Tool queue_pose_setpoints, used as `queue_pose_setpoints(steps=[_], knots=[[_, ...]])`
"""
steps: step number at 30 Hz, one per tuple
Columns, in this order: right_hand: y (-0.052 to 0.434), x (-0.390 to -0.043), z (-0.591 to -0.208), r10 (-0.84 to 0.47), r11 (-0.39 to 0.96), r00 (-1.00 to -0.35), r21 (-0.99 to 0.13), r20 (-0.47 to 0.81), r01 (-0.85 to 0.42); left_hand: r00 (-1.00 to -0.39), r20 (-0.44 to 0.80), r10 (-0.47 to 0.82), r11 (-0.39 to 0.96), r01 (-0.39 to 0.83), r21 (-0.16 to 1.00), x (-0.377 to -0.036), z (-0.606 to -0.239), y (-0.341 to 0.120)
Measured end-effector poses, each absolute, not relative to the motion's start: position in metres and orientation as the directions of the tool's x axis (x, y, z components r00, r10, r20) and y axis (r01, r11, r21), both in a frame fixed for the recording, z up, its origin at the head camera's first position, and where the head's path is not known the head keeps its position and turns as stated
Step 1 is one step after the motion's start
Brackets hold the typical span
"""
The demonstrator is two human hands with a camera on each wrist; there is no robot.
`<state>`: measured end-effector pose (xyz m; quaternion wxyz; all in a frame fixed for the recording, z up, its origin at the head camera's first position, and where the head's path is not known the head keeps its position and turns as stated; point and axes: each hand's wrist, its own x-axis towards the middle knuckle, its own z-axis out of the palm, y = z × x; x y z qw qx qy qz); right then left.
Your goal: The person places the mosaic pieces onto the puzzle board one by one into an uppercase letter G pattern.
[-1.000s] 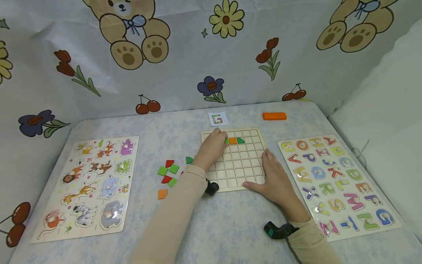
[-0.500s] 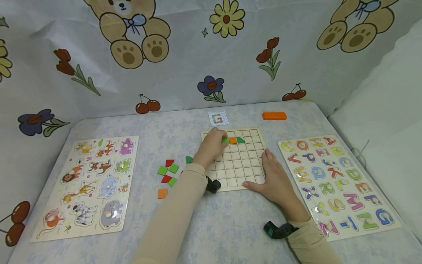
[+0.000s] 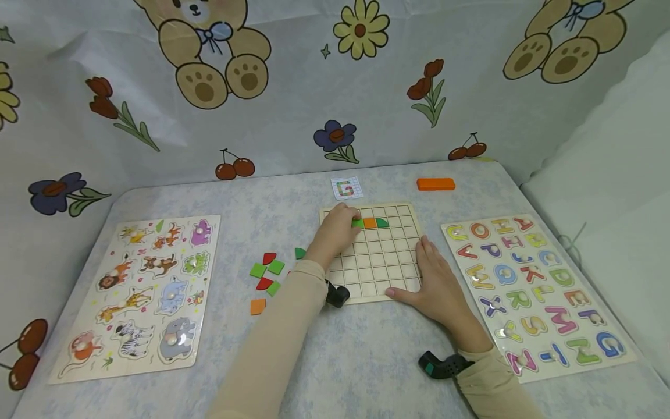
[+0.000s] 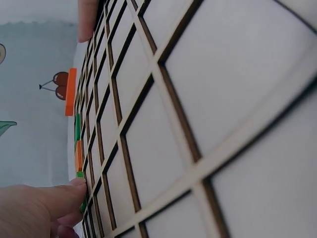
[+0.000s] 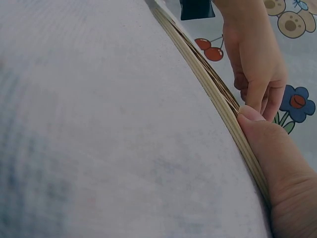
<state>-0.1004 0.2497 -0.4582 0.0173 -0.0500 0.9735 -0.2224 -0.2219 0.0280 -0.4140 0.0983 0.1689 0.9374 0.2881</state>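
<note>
A wooden grid board (image 3: pixel 380 260) lies mid-table. Near its far edge sit a light green square tile (image 3: pixel 358 223), an orange square tile (image 3: pixel 369 223) and a dark green quarter-circle tile (image 3: pixel 382 223). Over the board's far left corner, my left hand (image 3: pixel 337 233) has its fingers curled down beside the light green square. A dark green piece (image 4: pixel 83 205) shows at its fingertips in the left wrist view, pinched between thumb and finger; its full shape is hidden. My right hand (image 3: pixel 439 288) rests against the near right corner, fingers straight along the side and thumb (image 5: pixel 252 115) on the front edge.
Loose red, green and orange tiles (image 3: pixel 275 267) lie left of the board, partly behind the left sleeve. A pattern card (image 3: pixel 346 188) and an orange block (image 3: pixel 435 184) are at the back. An animal puzzle (image 3: pixel 209 279) stands left, a letter puzzle (image 3: pixel 502 238) right.
The left hand has shifted slightly, showing more of the light green square beside its fingertips. The right hand and the board stay in place.
</note>
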Motion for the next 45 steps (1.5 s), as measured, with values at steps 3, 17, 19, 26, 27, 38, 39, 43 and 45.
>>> queue_pose_setpoints(steps=[3, 17, 19, 26, 27, 38, 39, 43, 45], knots=[[0.249, -0.1, -0.458, -0.107, 0.897, -0.994, -0.433, -0.013, -0.091, -0.924, -0.078, 0.375, 0.759, 0.258, 0.598, -0.221, -0.413, 0.023], [0.248, -0.101, -0.455, -0.107, 0.902, -0.994, -0.423, -0.026, -0.086, -0.931, -0.142, 0.338, 0.783, 0.194, 0.591, -0.201, -0.38, -0.058], [0.248, -0.101, -0.455, -0.104, 0.903, -0.994, -0.422, -0.026, -0.084, -0.926, -0.165, 0.34, 0.8, 0.193, 0.569, -0.196, -0.38, -0.07], [0.248, -0.101, -0.456, -0.099, 0.904, -0.995, -0.419, -0.022, -0.081, -0.894, -0.216, 0.393, 0.823, 0.237, 0.516, -0.182, -0.392, -0.099], [0.248, -0.101, -0.457, -0.099, 0.904, -0.995, -0.421, -0.021, -0.081, -0.89, -0.217, 0.401, 0.821, 0.244, 0.517, -0.18, -0.394, -0.102], [0.248, -0.101, -0.458, -0.097, 0.9, -0.995, -0.429, -0.018, -0.08, -0.902, -0.176, 0.393, 0.803, 0.244, 0.543, -0.177, -0.408, -0.103], [0.248, -0.101, -0.458, -0.097, 0.9, -0.995, -0.428, -0.018, -0.08, -0.904, -0.174, 0.39, 0.808, 0.246, 0.536, -0.177, -0.408, -0.102], [0.248, -0.101, -0.459, -0.098, 0.903, -0.995, -0.423, -0.015, -0.082, -0.902, -0.182, 0.392, 0.819, 0.252, 0.515, -0.176, -0.409, -0.099], [0.249, -0.101, -0.459, -0.1, 0.903, -0.995, -0.42, -0.012, -0.086, -0.899, -0.181, 0.398, 0.817, 0.257, 0.516, -0.176, -0.409, -0.098]])
